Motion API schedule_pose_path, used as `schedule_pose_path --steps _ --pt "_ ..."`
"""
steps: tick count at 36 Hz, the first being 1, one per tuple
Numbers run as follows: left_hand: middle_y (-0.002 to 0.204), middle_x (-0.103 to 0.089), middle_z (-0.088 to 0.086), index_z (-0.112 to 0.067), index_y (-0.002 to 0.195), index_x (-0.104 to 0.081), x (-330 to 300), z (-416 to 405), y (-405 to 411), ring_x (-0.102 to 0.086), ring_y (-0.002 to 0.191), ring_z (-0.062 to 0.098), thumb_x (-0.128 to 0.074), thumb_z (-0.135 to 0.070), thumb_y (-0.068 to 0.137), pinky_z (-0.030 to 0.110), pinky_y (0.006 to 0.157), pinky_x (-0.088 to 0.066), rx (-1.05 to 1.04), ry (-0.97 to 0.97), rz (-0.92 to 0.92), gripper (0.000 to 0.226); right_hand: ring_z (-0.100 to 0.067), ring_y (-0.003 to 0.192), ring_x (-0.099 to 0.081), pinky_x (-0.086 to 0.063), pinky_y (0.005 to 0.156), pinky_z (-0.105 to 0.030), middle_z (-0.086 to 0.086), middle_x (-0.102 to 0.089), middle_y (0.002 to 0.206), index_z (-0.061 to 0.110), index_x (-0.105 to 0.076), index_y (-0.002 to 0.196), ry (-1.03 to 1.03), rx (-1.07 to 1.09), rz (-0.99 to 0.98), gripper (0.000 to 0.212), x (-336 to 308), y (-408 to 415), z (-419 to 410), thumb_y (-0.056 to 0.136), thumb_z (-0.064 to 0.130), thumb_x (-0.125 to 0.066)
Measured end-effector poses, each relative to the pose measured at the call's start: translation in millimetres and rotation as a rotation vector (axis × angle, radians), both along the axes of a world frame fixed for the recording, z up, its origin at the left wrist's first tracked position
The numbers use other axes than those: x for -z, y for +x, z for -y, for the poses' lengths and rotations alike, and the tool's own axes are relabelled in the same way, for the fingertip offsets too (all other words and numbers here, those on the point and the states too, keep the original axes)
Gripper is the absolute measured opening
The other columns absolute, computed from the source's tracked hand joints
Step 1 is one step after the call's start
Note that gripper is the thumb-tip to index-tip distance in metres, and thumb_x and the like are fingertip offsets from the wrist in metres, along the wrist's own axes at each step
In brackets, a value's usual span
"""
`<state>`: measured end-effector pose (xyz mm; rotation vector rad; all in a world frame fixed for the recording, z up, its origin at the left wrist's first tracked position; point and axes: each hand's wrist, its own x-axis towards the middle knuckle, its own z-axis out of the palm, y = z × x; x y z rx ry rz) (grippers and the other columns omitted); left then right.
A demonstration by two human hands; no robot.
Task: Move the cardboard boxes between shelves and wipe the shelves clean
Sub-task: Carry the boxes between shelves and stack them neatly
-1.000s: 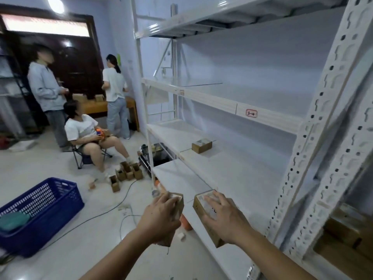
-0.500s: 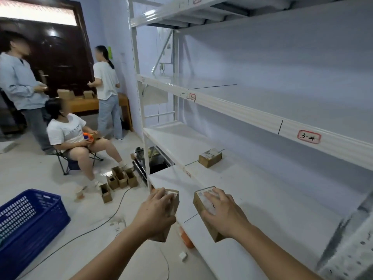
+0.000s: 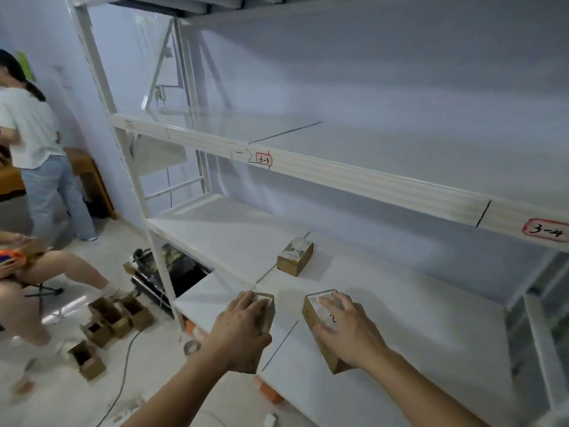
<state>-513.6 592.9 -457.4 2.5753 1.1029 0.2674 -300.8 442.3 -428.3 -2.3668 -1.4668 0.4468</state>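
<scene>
Holding one small cardboard box apiece, both hands reach over the front edge of the lower shelf (image 3: pixel 385 303) of a white metal rack. The left hand (image 3: pixel 243 328) curls its fingers over the top of the left box (image 3: pixel 267 305), a closed grip that wraps the box from above, at the front edge near a dark seam line across the shelf. The right hand (image 3: pixel 348 331) grips the right box (image 3: pixel 317 318) the same way, fingers curled over its pale taped top; that box tilts, its near end lower than the shelf's front edge. The two boxes sit near each other but apart. A third box (image 3: pixel 295 256) stands alone farther back on the same shelf, toward the middle of its depth, beside another seam line. The shelf above carries red-bordered labels reading 3-3 (image 3: pixel 264 160) and 3-4 (image 3: pixel 545 232) on its front rail. Open cardboard boxes (image 3: pixel 114 318) lie on the floor left of the rack.
</scene>
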Motion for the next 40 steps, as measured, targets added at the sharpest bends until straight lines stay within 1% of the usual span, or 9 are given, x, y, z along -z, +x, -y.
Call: schedule_pose_path --steps 3,10,14,18,22,26,32,36,40 --pt "0.122 -0.041 -0.018 -0.043 0.123 -0.047 10 -23 21 -0.046 0.119 0.013 -0.045 -0.054 0.074 0.036 0.09 -0.05 0.061 0.002 -0.02 0.049 -0.015 0.145 -0.026 -0.044 0.108 -0.037 0.017 -0.017 0.164 0.04 -0.035 0.154 0.004 0.066 0.007 0.065 15 14 -14 0.094 0.065 -0.044" --pt "0.122 -0.044 -0.015 -0.036 0.121 -0.047 31 -75 78 -0.047 0.118 0.016 -0.04 -0.055 0.07 0.035 0.088 -0.05 0.183 -0.037 0.003 0.055 -0.015 0.144 -0.028 -0.043 0.108 -0.04 0.019 -0.02 0.162 0.043 -0.037 0.151 0.018 0.198 -0.021 0.071 41 53 -58 0.089 0.078 -0.034" --pt "0.125 -0.046 -0.016 -0.04 0.126 -0.048 40 -100 120 -0.047 0.122 0.017 -0.047 -0.054 0.069 0.037 0.096 -0.048 0.199 -0.056 0.026 0.059 -0.017 0.142 -0.029 -0.043 0.106 -0.036 0.016 -0.021 0.161 0.038 -0.038 0.153 0.01 0.226 -0.024 0.067 49 78 -89 0.094 0.07 -0.041" --pt "0.148 -0.041 -0.011 -0.037 0.136 -0.045 42 -117 166 -0.039 0.137 0.02 -0.057 -0.052 0.07 0.041 0.104 -0.044 0.251 -0.092 0.0 0.069 -0.02 0.141 -0.031 -0.045 0.104 -0.038 0.012 -0.021 0.162 0.035 -0.036 0.154 -0.005 0.263 -0.007 0.063 55 100 -112 0.097 0.058 -0.049" --pt "0.161 -0.03 -0.004 -0.037 0.13 -0.047 53 -131 212 -0.034 0.146 0.025 -0.054 -0.053 0.074 0.049 0.11 -0.042 0.277 -0.089 0.039 0.059 -0.023 0.141 -0.032 -0.044 0.104 -0.039 0.01 -0.021 0.162 0.034 -0.039 0.152 0.007 0.339 -0.017 0.061 63 122 -130 0.097 0.055 -0.054" --pt "0.149 -0.041 -0.003 -0.036 0.133 -0.046 61 -144 252 -0.035 0.143 0.025 -0.046 -0.058 0.068 0.049 0.111 -0.039 0.287 -0.1 0.013 0.068 -0.028 0.143 -0.032 -0.043 0.108 -0.042 0.003 -0.021 0.164 0.033 -0.041 0.151 0.024 0.443 -0.066 0.064 80 142 -147 0.093 0.056 -0.059" --pt "0.161 -0.026 0.004 -0.035 0.147 -0.036 85 -157 292 -0.021 0.152 0.028 -0.06 -0.053 0.085 0.053 0.12 -0.026 0.345 -0.102 -0.084 0.069 -0.034 0.143 -0.031 -0.038 0.114 -0.044 -0.005 -0.019 0.164 0.026 -0.037 0.153 -0.005 0.601 -0.1 0.07 112 160 -165 0.093 0.055 -0.061" --pt "0.169 -0.011 0.008 -0.031 0.155 -0.028 99 -163 308 -0.004 0.157 0.029 -0.048 -0.058 0.094 0.053 0.124 -0.017 0.377 -0.11 -0.155 0.07 -0.033 0.142 -0.028 -0.037 0.114 -0.043 -0.004 -0.012 0.167 0.028 -0.035 0.155 -0.049 0.64 -0.093 0.061 131 163 -176 0.1 0.048 -0.053" --pt "0.171 0.003 0.016 -0.023 0.161 -0.013 109 -167 314 0.009 0.158 0.031 -0.037 -0.05 0.104 0.051 0.127 -0.005 0.435 -0.051 -0.209 0.068 -0.034 0.147 -0.02 -0.034 0.117 -0.041 -0.007 -0.007 0.168 0.028 -0.031 0.158 -0.058 0.623 -0.04 0.054 141 162 -185 0.106 0.034 -0.045"
